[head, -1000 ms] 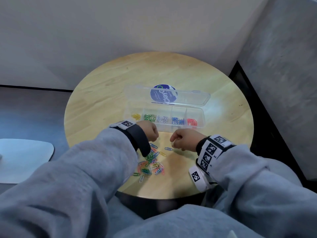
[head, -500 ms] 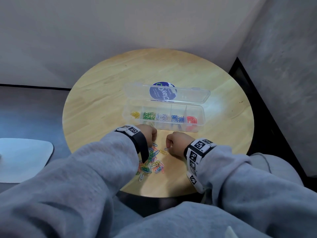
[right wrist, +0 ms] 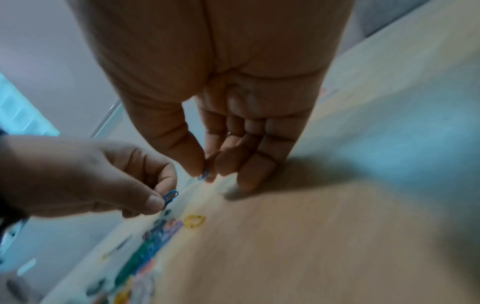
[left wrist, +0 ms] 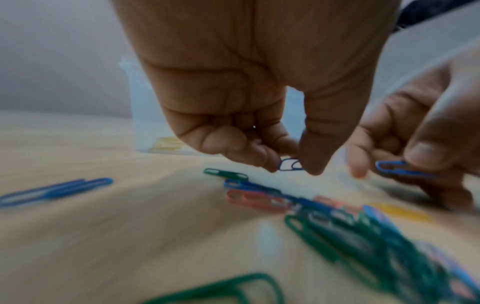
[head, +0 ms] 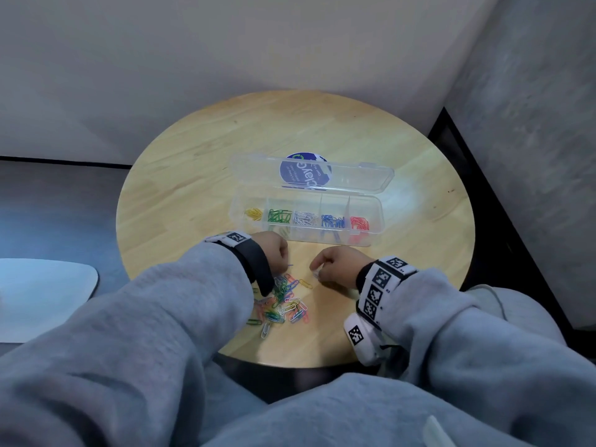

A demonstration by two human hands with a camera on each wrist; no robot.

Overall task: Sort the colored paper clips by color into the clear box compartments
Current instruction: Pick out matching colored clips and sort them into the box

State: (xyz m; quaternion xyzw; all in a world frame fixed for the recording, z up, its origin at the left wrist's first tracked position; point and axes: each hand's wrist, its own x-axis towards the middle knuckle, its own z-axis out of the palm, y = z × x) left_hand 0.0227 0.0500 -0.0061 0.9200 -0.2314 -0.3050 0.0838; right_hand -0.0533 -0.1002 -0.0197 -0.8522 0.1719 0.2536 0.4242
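Sorting partly done: the clear box (head: 371, 217) on the table (head: 193, 175) holds five colour groups, a mixed pile (head: 283, 304) remains, and the left hand (head: 274, 250) and right hand (head: 338, 266) each pinch a blue clip.

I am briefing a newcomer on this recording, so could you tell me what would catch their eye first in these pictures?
Probably the jumble of coloured paper clips on the round wooden table, just in front of the person. Behind it lies the open clear box, its compartments holding yellow, green, white, blue and red clips. Left hand and right hand each pinch a blue clip.
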